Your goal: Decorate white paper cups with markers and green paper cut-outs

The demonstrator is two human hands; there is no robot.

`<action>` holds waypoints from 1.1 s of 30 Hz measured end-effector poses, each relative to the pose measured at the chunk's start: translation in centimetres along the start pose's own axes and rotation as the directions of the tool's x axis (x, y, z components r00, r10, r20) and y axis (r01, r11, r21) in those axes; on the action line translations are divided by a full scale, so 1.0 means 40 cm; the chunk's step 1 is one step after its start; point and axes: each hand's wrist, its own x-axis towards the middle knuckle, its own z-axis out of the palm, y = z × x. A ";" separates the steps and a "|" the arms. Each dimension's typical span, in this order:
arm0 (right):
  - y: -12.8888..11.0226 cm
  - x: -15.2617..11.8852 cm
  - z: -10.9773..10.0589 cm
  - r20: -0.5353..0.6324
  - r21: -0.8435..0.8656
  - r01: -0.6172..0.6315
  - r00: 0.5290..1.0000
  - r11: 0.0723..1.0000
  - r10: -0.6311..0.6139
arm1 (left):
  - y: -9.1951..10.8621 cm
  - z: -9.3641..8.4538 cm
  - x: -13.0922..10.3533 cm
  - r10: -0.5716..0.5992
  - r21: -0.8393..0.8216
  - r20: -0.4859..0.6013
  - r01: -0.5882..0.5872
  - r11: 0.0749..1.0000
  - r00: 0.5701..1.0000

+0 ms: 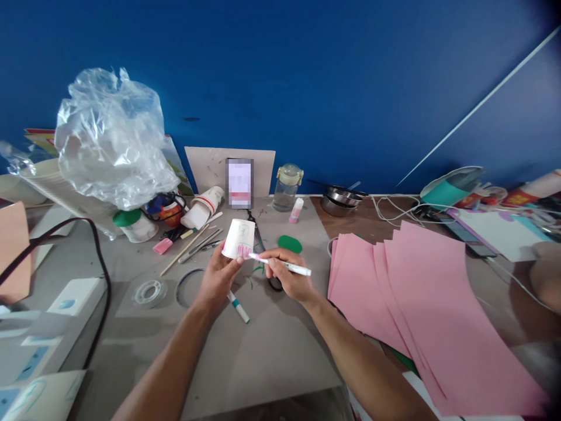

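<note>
A white paper cup (240, 234) is held upside down, slightly tilted, in my left hand (218, 275). Green outlines and a patch of pink strokes mark its side. My right hand (287, 272) grips a white marker (294, 268) whose pink tip end meets the cup near its lower rim. Below the cup lies a white marker with a teal band (238, 307), partly behind my left fingers. Beyond my right hand rests a green paper oval (290, 244). Dark-handled scissors (275, 284) are partly hidden behind my right hand.
A tape roll (149, 293) and brushes (186, 248) lie left. Behind stand a phone (239, 183), a glass jar (287, 187) and a glue stick (296, 210). Pink paper sheets (421, 304) cover the right side. A plastic bag (111, 140) rises at left, near a black cable (105, 280).
</note>
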 end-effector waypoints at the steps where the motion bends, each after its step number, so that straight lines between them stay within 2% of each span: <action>1: 0.000 0.000 -0.001 -0.022 0.007 0.001 1.000 1.000 -0.001 | 0.000 0.000 0.000 -0.006 -0.018 0.003 0.006 1.000 1.000; 6: 0.004 0.000 -0.003 0.023 0.020 -0.014 1.000 1.000 0.013 | 0.007 0.004 -0.001 -0.030 -0.071 0.023 0.032 0.997 0.999; 10: 0.011 0.001 -0.003 -0.035 0.059 0.001 0.999 0.998 0.001 | 0.016 0.006 -0.004 -0.052 -0.102 0.069 0.059 0.993 0.996; 14: 0.014 0.001 -0.005 -0.002 0.062 -0.002 1.000 0.998 0.002 | 0.018 0.004 -0.004 -0.071 -0.127 0.091 0.082 0.988 0.993; 17: 0.013 0.001 -0.006 -0.041 0.058 -0.006 0.999 0.998 0.008 | 0.020 0.004 -0.004 -0.090 -0.155 0.102 0.105 0.982 0.991; 22: 0.011 0.002 -0.006 0.021 0.087 -0.013 1.000 0.996 0.011 | 0.025 0.003 -0.005 -0.123 -0.189 0.100 0.140 0.972 0.987; 28: 0.014 0.002 -0.009 -0.080 0.165 -0.029 0.996 0.986 0.043 | 0.020 -0.011 -0.005 -0.144 -0.255 0.139 0.176 0.951 0.980; 33: 0.015 -0.001 -0.005 -0.079 0.203 -0.041 0.995 0.978 0.058 | 0.019 -0.018 -0.004 -0.164 -0.280 0.177 0.209 0.937 0.971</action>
